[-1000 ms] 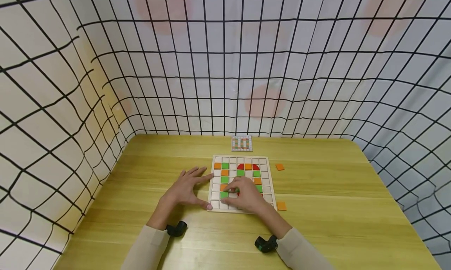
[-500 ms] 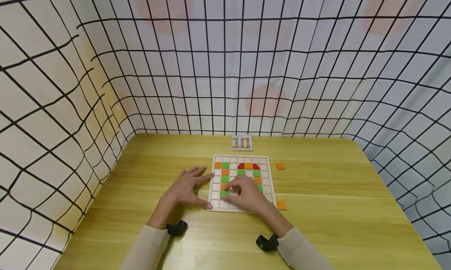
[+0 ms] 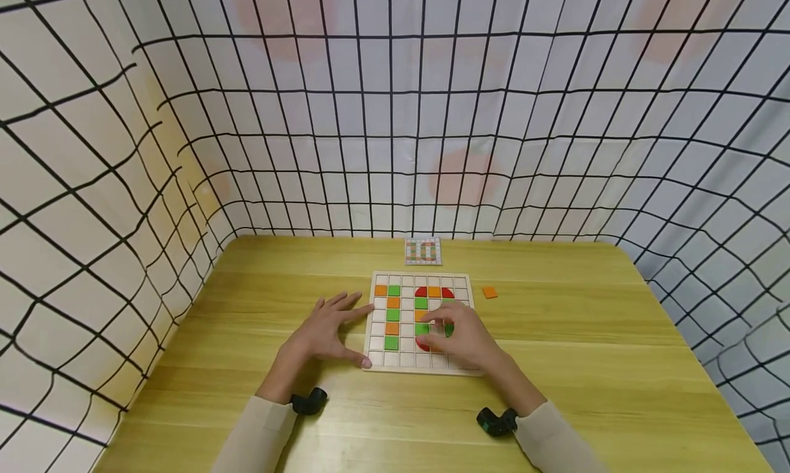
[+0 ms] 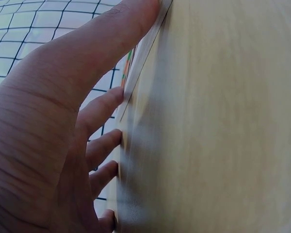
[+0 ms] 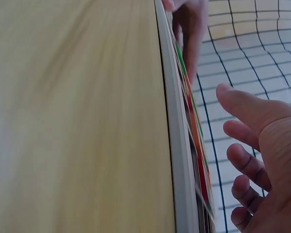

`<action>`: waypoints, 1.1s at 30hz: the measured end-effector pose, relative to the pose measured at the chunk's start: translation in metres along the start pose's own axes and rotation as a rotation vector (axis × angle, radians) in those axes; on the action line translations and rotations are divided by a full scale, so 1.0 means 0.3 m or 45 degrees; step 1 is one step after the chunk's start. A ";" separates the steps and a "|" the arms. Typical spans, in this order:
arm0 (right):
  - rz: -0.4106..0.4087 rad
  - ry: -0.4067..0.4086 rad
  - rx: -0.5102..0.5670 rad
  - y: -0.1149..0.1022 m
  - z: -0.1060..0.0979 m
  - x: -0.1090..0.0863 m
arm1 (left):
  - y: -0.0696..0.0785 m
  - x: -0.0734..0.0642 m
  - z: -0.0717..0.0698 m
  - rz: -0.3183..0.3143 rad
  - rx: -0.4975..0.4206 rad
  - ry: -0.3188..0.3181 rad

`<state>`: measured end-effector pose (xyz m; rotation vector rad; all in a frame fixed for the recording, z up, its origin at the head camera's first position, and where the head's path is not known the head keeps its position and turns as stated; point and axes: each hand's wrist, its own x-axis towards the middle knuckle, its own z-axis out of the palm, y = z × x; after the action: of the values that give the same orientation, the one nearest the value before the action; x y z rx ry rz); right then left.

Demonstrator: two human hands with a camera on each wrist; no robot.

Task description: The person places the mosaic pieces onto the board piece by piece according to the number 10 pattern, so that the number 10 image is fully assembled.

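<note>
A white gridded board [image 3: 378, 360] lies on the table with square tiles on it. My left hand [image 3: 324, 330] has its fingers spread, with the thumb and index finger touching the board's left edge; the left wrist view shows the same hand [image 4: 63, 97]. Above the right part of the board hovers my right hand [image 3: 465, 336], thumb and fingers apart. In the right wrist view that hand [image 5: 266, 141] holds nothing. A column of orange and green tiles, ending in a green tile [image 3: 391, 343], stands left. Red curved pieces [image 3: 422, 293] and more tiles form a ring, partly hidden by the right hand.
A small pattern card [image 3: 423, 251] lies behind the board. One loose orange tile [image 3: 489, 293] is on the table [image 3: 586, 336] to the right. A white cloth with a black grid [image 3: 395, 116] encloses the table's back and sides.
My right hand has moved right, away from the left column of tiles, uncovering it. Its forearm now covers the spot where the nearer loose orange tile lay. The left hand stays put.
</note>
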<state>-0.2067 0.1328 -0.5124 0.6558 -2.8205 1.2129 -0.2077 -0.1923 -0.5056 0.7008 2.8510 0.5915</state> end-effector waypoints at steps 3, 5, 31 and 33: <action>0.002 0.002 -0.036 0.024 -0.037 -0.020 | -0.001 0.001 0.000 -0.003 0.004 -0.004; 0.005 0.002 -0.069 0.041 -0.062 -0.032 | -0.002 0.001 0.000 -0.004 0.009 -0.006; 0.017 -0.051 -0.225 0.243 -0.267 -0.231 | -0.004 -0.001 0.003 0.003 0.002 0.007; 0.026 -0.071 -0.221 0.251 -0.275 -0.243 | -0.005 -0.001 0.005 0.002 0.003 0.006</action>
<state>-0.1816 0.2636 -0.5188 0.6621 -2.9412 0.9514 -0.2076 -0.1933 -0.5074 0.7028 2.8564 0.5911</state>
